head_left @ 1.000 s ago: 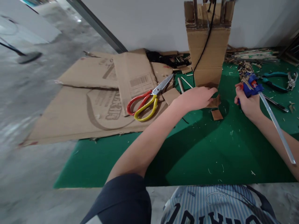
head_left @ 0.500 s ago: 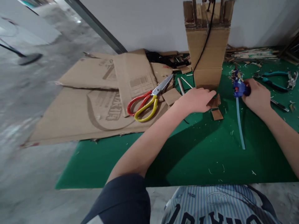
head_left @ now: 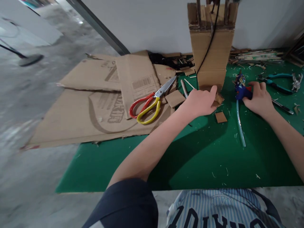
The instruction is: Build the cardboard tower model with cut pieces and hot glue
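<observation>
My left hand (head_left: 200,103) is closed at the foot of a tall cardboard stand (head_left: 211,53), pinching a small folded cardboard piece (head_left: 218,100) that its fingers partly cover. Just below lies a small brown cardboard square (head_left: 221,117) on the green table. My right hand (head_left: 260,96) grips a blue glue gun (head_left: 243,92) by its handle. Shavings cling to the gun's nozzle end, and a long translucent glue stick (head_left: 240,125) trails from its back towards me. A black cord (head_left: 209,44) runs down the front of the stand.
Red-and-yellow scissors (head_left: 153,106) lie open-bladed on flattened cardboard sheets (head_left: 78,117) at left. Pliers (head_left: 277,83) and a craft knife (head_left: 282,106) lie at right. Thin sticks (head_left: 258,55) and scraps line the wall. The green table (head_left: 190,158) has its near edge before me.
The glue gun has turned and shifted slightly left in my right hand, its glue stick swinging along. My left hand has moved the folded piece up slightly, away from the cardboard square.
</observation>
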The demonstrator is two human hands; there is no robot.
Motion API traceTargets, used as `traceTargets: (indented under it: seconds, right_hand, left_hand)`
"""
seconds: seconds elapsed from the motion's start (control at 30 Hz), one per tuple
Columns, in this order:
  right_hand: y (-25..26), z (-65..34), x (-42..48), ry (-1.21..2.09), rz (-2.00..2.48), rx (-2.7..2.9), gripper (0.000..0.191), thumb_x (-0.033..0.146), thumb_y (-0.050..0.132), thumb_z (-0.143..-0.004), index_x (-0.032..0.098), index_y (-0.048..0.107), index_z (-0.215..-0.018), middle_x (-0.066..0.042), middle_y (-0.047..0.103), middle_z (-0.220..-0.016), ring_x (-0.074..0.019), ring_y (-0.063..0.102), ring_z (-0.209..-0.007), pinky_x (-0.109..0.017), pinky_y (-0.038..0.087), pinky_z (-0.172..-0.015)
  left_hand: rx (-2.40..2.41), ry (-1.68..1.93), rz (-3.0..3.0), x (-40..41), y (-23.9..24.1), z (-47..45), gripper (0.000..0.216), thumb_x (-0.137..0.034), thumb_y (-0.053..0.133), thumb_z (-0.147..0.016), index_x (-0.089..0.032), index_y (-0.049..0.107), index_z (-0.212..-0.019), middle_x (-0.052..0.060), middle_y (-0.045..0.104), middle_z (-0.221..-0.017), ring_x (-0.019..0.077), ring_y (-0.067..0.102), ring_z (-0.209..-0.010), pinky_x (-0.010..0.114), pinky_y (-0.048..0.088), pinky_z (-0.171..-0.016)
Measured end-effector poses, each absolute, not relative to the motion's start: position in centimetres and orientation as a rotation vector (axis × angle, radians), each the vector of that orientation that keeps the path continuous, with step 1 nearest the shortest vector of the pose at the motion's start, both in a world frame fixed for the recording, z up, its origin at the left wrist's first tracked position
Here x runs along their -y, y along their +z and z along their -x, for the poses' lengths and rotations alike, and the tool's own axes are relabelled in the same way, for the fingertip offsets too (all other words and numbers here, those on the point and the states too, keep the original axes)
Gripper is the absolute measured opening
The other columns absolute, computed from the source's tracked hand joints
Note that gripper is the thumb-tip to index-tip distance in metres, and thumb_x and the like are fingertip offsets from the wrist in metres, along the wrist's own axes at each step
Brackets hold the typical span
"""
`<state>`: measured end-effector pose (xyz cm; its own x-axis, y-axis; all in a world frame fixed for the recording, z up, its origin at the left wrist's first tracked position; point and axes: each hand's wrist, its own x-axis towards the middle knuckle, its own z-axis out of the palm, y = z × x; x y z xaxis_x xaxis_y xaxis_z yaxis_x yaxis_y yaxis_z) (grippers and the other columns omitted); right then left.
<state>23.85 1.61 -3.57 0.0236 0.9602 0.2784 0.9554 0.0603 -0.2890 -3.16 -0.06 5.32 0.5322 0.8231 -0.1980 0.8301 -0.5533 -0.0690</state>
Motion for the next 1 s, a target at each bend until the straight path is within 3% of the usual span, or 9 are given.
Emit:
traceTargets:
  seconds: [0.1, 0.23, 0.4, 0.6, 0.7, 0.8, 0.93, 1.0]
  right_hand:
    - [-3.7, -23.7, -1.5, -0.021, 1.893, 1.960, 0.059, 0.039, 0.065, -0.079, 0.018, 0.053, -0.133, -0.022, 0.054, -0.122, -0.0410, 0.061, -0.106, -0.057, 0.051, -0.085]
    - [-3.4, -23.2, -1.1, -0.124, 1.885, 1.951, 0.057, 0.035, 0.063, -0.079, 0.017, 0.054, -0.133, -0.022, 0.055, -0.122, -0.0436, 0.056, -0.116, -0.057, 0.050, -0.089]
    - [-1.5, -22.4, 0.0, -0.309, 1.776, 2.003, 0.044, 0.027, 0.053, -0.087, 0.017, 0.059, -0.129, -0.021, 0.059, -0.121, -0.0406, 0.056, -0.116, -0.054, 0.047, -0.091]
    - [0.4, -18.8, 3.3, -0.318, 0.932, 2.589, 0.020, 0.023, 0.050, -0.095, 0.021, 0.071, -0.095, -0.007, 0.066, -0.077, -0.0233, 0.056, -0.075, -0.038, 0.038, -0.070]
    - [0.4, -16.3, 5.0, -0.328, 0.708, 2.676, 0.021, 0.028, 0.054, -0.099, 0.018, 0.072, -0.100, -0.007, 0.070, -0.083, -0.0222, 0.056, -0.078, -0.037, 0.036, -0.071]
    - [0.3, -15.4, 5.5, -0.329, 0.693, 2.702, 0.026, 0.034, 0.056, -0.100, 0.016, 0.072, -0.108, -0.010, 0.074, -0.095, -0.0243, 0.059, -0.087, -0.038, 0.037, -0.075]
    - [0.6, -17.3, 4.2, -0.401, 0.953, 2.669, 0.024, 0.019, 0.048, -0.098, 0.018, 0.072, -0.103, -0.010, 0.072, -0.092, -0.0250, 0.059, -0.085, -0.039, 0.036, -0.073]
    - [0.9, -19.0, 3.1, -0.442, 1.221, 2.589, 0.027, 0.018, 0.048, -0.093, 0.017, 0.070, -0.108, -0.014, 0.072, -0.100, -0.0293, 0.059, -0.091, -0.041, 0.038, -0.074]
  left_hand:
    - [-1.433, -0.293, -2.721, 0.2, 5.5, 3.3, 0.074, -0.037, 0.047, -0.099, -0.008, 0.024, -0.163, 0.015, 0.076, -0.090, 0.0291, 0.072, -0.080, 0.039, 0.056, -0.075]
    - [-1.278, -0.225, -2.744, -0.1, 5.5, 3.6, 0.062, -0.031, 0.044, -0.100, -0.025, 0.035, -0.162, 0.013, 0.074, -0.118, 0.0279, 0.072, -0.094, 0.034, 0.054, -0.074]
    - [-1.254, -0.173, -2.726, -0.4, 5.6, 3.7, 0.052, -0.024, 0.038, -0.100, -0.023, 0.052, -0.150, 0.012, 0.074, -0.119, 0.0271, 0.072, -0.094, 0.032, 0.050, -0.066]
    - [-1.300, -0.124, -2.790, -0.6, 5.6, 3.8, 0.049, -0.014, 0.038, -0.100, -0.024, 0.059, -0.143, 0.010, 0.074, -0.118, 0.0249, 0.072, -0.099, 0.030, 0.050, -0.070]
    - [-1.295, -0.127, -2.814, -0.7, 5.6, 3.9, 0.049, -0.012, 0.036, -0.100, -0.024, 0.059, -0.142, 0.011, 0.072, -0.120, 0.0248, 0.072, -0.099, 0.030, 0.050, -0.069]
    - [-1.288, -0.127, -2.817, -0.9, 5.6, 3.9, 0.046, -0.013, 0.036, -0.101, -0.023, 0.062, -0.138, 0.012, 0.071, -0.120, 0.0254, 0.071, -0.097, 0.031, 0.049, -0.067]
    - [-1.274, -0.059, -2.826, -1.2, 5.2, 3.9, 0.041, -0.015, 0.038, -0.102, -0.022, 0.068, -0.129, 0.011, 0.070, -0.123, 0.0233, 0.071, -0.099, 0.030, 0.050, -0.071]
    - [-1.243, -0.023, -2.839, -1.5, 4.9, 3.9, 0.039, -0.017, 0.038, -0.103, -0.021, 0.071, -0.124, 0.011, 0.070, -0.125, 0.0219, 0.070, -0.101, 0.029, 0.051, -0.075]
